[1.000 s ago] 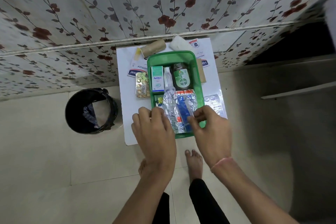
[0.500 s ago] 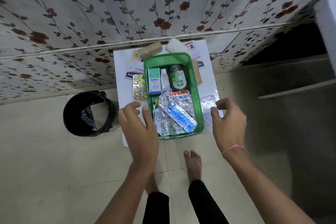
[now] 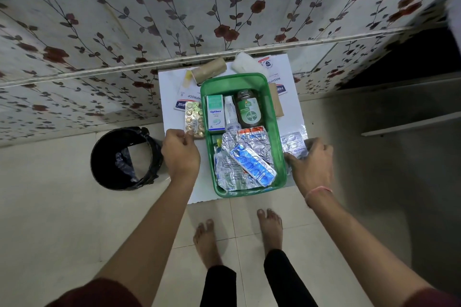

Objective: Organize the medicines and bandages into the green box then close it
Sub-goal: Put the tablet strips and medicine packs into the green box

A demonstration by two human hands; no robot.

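Table [image 3: 174, 87]: small white top standing against a floral-papered wall [image 3: 224, 7].
Floor [image 3: 62, 219]: pale tiles showing around it, with a black bin [image 3: 126, 158] sitting just left.
Green box [image 3: 279, 147]: lying open on the table, holding foil strips, a dark bottle [image 3: 248, 112] and a small carton [image 3: 215, 112].
Left hand [image 3: 180, 153]: fingers pinching the near edge of a yellow pill strip [image 3: 194, 118] lying left of the box.
Right hand [image 3: 310, 164]: fingers curling onto a silver strip [image 3: 293, 141] lying right of the box; whether it is gripping, I cannot tell.
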